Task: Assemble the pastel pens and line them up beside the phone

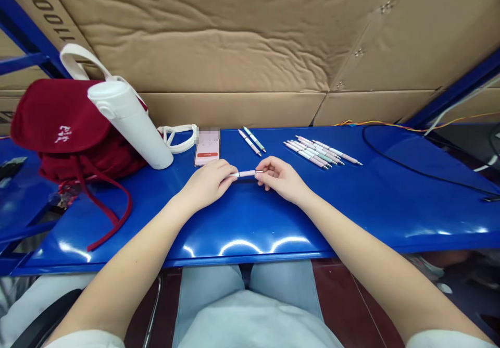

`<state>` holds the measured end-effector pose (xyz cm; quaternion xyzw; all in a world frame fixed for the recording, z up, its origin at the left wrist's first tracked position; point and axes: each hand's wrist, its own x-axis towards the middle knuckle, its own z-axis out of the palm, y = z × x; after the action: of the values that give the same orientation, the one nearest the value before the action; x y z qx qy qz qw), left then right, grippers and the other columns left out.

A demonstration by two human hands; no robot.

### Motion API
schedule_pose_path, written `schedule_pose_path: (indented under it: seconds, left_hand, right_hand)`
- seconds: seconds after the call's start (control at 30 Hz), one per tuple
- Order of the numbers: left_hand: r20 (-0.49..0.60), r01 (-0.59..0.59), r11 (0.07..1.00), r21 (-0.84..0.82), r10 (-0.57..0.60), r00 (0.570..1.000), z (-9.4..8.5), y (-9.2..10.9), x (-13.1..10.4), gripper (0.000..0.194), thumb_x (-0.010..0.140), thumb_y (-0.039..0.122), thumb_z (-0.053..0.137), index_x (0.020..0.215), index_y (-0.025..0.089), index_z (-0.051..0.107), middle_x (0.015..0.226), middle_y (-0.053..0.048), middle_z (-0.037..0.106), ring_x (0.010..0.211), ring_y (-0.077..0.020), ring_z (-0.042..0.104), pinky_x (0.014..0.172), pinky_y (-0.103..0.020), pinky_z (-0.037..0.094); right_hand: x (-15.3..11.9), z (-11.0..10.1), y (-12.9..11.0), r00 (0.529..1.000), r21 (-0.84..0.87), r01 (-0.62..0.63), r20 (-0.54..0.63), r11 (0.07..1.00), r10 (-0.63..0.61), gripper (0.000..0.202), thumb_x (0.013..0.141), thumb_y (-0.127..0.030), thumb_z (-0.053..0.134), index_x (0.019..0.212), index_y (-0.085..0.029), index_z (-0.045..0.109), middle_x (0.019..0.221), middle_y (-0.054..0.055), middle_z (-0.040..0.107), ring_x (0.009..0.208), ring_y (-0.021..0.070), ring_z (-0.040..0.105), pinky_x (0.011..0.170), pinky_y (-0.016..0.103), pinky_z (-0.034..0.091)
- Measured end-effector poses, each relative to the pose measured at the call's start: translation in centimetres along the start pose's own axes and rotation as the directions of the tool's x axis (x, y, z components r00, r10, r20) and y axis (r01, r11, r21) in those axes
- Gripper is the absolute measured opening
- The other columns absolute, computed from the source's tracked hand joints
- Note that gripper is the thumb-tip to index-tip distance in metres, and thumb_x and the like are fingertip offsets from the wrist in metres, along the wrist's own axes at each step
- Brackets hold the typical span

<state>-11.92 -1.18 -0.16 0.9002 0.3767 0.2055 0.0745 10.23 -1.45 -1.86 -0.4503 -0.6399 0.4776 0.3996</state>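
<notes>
My left hand [211, 180] pinches one end of a pink and white pen [246, 173], which lies level above the blue table [250, 218]. At the pen's other end, my right hand [280, 179] closes its fingertips round the tip, where a small metallic part shows. Beyond my hands, two pens [252, 141] lie side by side, one white and pink, one greenish. To the right is a loose group of several pens [312, 152], mostly pink and white, lying slanted.
A phone [207, 149] lies behind my left hand. At the left are a red bag [66, 124], a white bottle [130, 124] leaning on it and a white strap [182, 138]. Black cable [414, 172] crosses the right side; cardboard [234, 40] stands behind.
</notes>
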Motion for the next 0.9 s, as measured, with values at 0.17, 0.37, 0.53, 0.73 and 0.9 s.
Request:
schedule_pose_path:
  seconds: [0.17,0.37,0.53,0.73,0.9]
  left_hand:
    - [-0.026,-0.012,1.000,0.012,0.012,1.000,0.0,-0.3,0.0,0.026,0.093,0.030,0.039,0.099,0.018,0.061,0.095,-0.006,0.062,0.086,-0.0187,0.057,0.078,-0.032,0.046]
    - [-0.032,-0.021,1.000,0.016,0.022,0.999,0.1,-0.1,0.0,0.026,0.093,0.031,0.039,0.098,0.018,0.061,0.094,-0.006,0.062,0.086,-0.0192,0.056,0.079,-0.033,0.046]
    - [-0.022,-0.016,1.000,0.006,0.016,1.000,0.0,0.0,0.0,0.025,0.093,0.029,0.039,0.098,0.018,0.061,0.095,-0.006,0.062,0.086,-0.0186,0.056,0.079,-0.033,0.046]
    - [-0.011,-0.016,1.000,0.004,0.016,1.000,0.0,-0.1,0.0,0.026,0.093,0.030,0.039,0.099,0.018,0.061,0.098,-0.006,0.062,0.089,-0.0187,0.056,0.083,-0.033,0.045]
    - [-0.011,-0.007,1.000,0.010,0.008,1.000,-0.1,-0.1,0.0,0.026,0.093,0.029,0.039,0.100,0.018,0.061,0.098,-0.006,0.062,0.089,-0.0188,0.055,0.083,-0.033,0.045]
  right_hand:
    - [0.1,0.0,0.1,1.000,-0.084,0.014,0.005,0.996,-0.014,0.014,0.076,-0.029,0.059,0.084,-0.019,0.054,0.069,-0.001,0.061,0.056,0.0108,0.059,0.050,0.021,0.043]
    - [-0.2,-0.4,-0.1,0.996,-0.412,0.079,0.070,0.908,-0.055,0.025,0.088,-0.036,0.043,0.075,-0.019,0.055,0.063,-0.002,0.060,0.050,0.0094,0.053,0.056,0.023,0.042]
    - [-0.3,-0.9,-0.2,0.976,-0.518,0.217,0.140,0.828,-0.167,0.015,0.082,-0.031,0.055,0.092,-0.020,0.056,0.082,0.001,0.062,0.063,0.0124,0.053,0.061,0.025,0.041]
    - [-0.1,-1.1,-0.1,0.951,-0.575,0.306,0.217,0.759,-0.219,0.027,0.091,-0.036,0.041,0.084,-0.019,0.061,0.084,0.005,0.062,0.080,0.0171,0.057,0.075,0.029,0.042]
    - [-0.1,-1.3,-0.2,0.944,-0.597,0.331,0.210,0.730,-0.256,0.018,0.089,-0.032,0.047,0.088,-0.019,0.059,0.087,0.005,0.060,0.080,0.0168,0.055,0.073,0.028,0.042]
